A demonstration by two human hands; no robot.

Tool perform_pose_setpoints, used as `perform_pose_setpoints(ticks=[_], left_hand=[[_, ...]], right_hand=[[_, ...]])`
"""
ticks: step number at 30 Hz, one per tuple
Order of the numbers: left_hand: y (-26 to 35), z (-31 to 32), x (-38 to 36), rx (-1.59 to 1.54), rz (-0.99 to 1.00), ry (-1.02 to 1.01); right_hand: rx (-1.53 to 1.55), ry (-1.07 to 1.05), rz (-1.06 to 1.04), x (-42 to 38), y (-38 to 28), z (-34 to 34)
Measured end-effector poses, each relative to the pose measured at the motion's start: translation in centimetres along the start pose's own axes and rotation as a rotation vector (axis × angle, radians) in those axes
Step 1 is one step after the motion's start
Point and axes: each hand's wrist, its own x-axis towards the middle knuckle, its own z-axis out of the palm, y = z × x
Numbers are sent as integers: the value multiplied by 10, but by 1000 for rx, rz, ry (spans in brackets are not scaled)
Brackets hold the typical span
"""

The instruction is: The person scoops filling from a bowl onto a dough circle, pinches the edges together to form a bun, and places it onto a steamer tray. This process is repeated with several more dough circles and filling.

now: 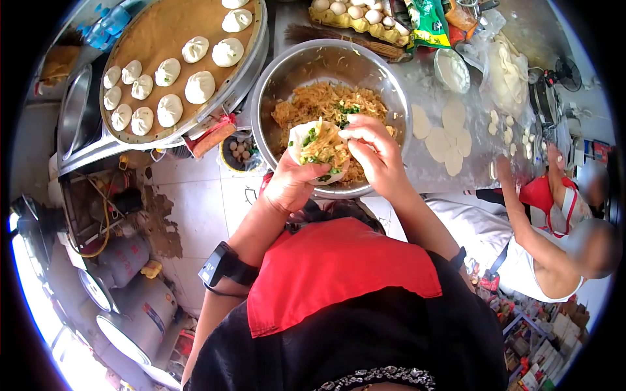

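Note:
My left hand [291, 186] cups a round dough wrapper [300, 133] from below, thumb over its near edge. Shredded filling with chopped green onion [324, 148] lies on the wrapper. At the wrapper's right edge, my right hand [383, 161] has its thumb and fingers drawn together in a pinch. Both hands are over the near part of a large metal bowl [332, 57]. More shredded filling [313, 101] fills the bowl's bottom, with green onion pieces on top.
Pleated buns [199, 87] sit on a round tray [156, 49] at the left. Flat wrappers [448, 140] and dough pieces [508, 133] lie on the metal table [424, 98]. Behind are eggs [355, 12] and a white bowl [452, 70]. Two co-workers [541, 260] are at right.

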Motion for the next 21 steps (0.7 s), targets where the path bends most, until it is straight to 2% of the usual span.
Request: perform_pose_setpoints(ticks=[10,21], left_hand=[[1,4,-8,-87,14,-56],[0,8,-14,-101,30,-82]], right_hand=[[-201,-126,-21,2,-24,-10],[-53,-135,47,1,-22,-10]])
